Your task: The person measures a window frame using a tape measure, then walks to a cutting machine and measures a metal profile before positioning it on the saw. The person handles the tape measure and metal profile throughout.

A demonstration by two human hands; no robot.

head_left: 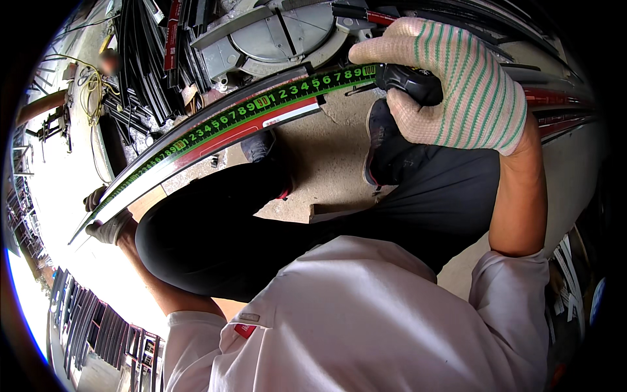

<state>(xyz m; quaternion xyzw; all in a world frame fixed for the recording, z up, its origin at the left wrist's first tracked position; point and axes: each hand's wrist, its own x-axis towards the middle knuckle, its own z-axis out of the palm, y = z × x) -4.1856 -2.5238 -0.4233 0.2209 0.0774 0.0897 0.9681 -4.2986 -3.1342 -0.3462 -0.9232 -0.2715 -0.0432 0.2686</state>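
My right hand (460,91), in a white knit glove with green stripes, grips the black case of a tape measure (413,83) between thumb and fingers. From the case a green-and-black tape blade (251,108) runs out to the left. It lies along a long profile strip (215,140) with a dark edge and a red-and-white film. The strip's right end stops short of the tape case. Far to the left, my gloved left hand (110,225) is closed around the strip's other end, thumb on the near side and fingers beyond. Whether it also pins the blade tip is too small to tell.
Beyond the strip stands a grey metal machine base with a round slotted table (284,36). Bundles of black profiles (140,59) lie at its left. More red-and-black profiles (555,98) extend at the right. A yellow cable (91,88) and stacked bars (98,326) are at the left.
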